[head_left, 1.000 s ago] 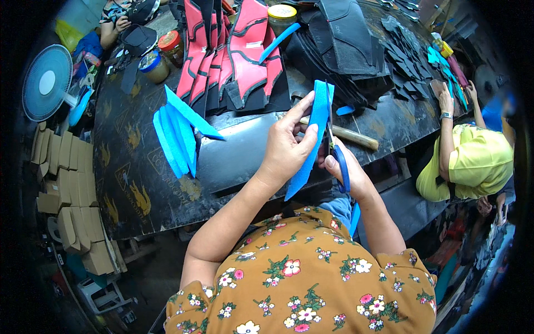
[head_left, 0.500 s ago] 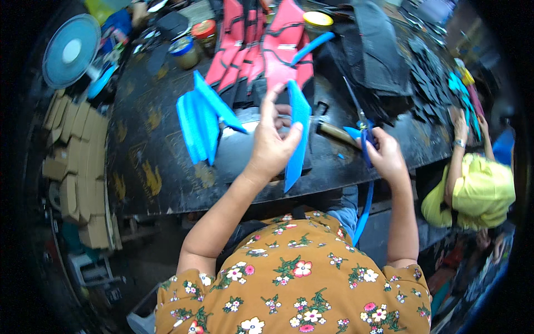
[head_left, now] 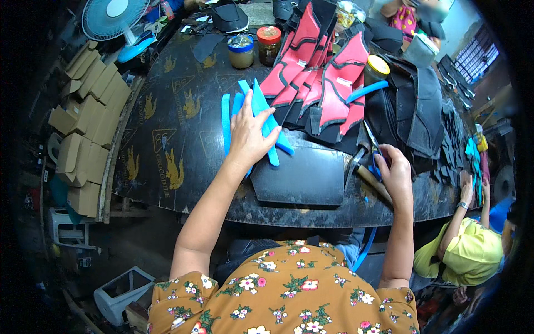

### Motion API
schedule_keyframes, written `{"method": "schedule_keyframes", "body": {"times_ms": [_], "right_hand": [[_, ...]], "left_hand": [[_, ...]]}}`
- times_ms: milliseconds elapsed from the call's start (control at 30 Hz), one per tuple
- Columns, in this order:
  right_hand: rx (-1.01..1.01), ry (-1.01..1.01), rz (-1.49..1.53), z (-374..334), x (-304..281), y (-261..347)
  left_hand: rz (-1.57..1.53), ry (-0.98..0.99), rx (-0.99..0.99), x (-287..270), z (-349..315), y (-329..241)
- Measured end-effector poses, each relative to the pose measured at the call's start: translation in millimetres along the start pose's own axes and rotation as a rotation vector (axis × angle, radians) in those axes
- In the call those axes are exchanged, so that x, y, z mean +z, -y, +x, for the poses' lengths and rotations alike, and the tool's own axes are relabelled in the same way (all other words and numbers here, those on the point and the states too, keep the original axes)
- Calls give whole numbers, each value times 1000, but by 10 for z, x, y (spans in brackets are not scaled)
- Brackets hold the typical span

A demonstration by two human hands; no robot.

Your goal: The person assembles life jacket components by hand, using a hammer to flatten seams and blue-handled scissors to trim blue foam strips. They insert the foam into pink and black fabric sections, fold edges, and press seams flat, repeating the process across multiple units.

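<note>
My left hand (head_left: pixel 251 132) rests on a pile of bright blue foam-like pieces (head_left: pixel 226 119), its fingers spread over a narrow blue piece (head_left: pixel 273 153) lying aslant on top. Parts of the pile are hidden under this hand. Between my hands, near the table's front edge, a dark flat board (head_left: pixel 306 178) lies on the table. My right hand (head_left: pixel 395 171) holds blue-handled scissors (head_left: pixel 371 135), their blades pointing away from me. Just beside them, a wooden-handled tool (head_left: pixel 371 182) lies partly behind the right hand.
Pink-and-black cut pieces (head_left: pixel 336 100) lie at the back, a blue strip (head_left: pixel 367 92) on them. Jars with blue (head_left: pixel 241 50) and red (head_left: pixel 269 44) lids stand left of these. Black material (head_left: pixel 417 111) is piled right. A person in yellow (head_left: pixel 473 247) works at far right.
My left hand has carried the blue piece left, from above the board onto the blue pile. The right hand still holds the scissors. The view has shifted, showing the board more fully.
</note>
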State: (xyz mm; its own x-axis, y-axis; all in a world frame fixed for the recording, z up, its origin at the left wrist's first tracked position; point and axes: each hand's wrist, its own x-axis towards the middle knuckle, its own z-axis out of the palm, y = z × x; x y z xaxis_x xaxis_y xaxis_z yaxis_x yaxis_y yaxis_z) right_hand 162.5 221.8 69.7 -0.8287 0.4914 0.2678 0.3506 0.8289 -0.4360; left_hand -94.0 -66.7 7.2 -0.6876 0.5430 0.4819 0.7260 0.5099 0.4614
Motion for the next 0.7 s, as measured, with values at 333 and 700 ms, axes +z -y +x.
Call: {"method": "schedule_keyframes", "body": {"times_ms": [333,700], "right_hand": [[-103,-98,79,2680,1361,1076],[9,145,1889,2672,1075,360]], "left_hand": [[-98,-192,-27,13,-59,-12],[-157,-188,-85,-5,58,235]]}}
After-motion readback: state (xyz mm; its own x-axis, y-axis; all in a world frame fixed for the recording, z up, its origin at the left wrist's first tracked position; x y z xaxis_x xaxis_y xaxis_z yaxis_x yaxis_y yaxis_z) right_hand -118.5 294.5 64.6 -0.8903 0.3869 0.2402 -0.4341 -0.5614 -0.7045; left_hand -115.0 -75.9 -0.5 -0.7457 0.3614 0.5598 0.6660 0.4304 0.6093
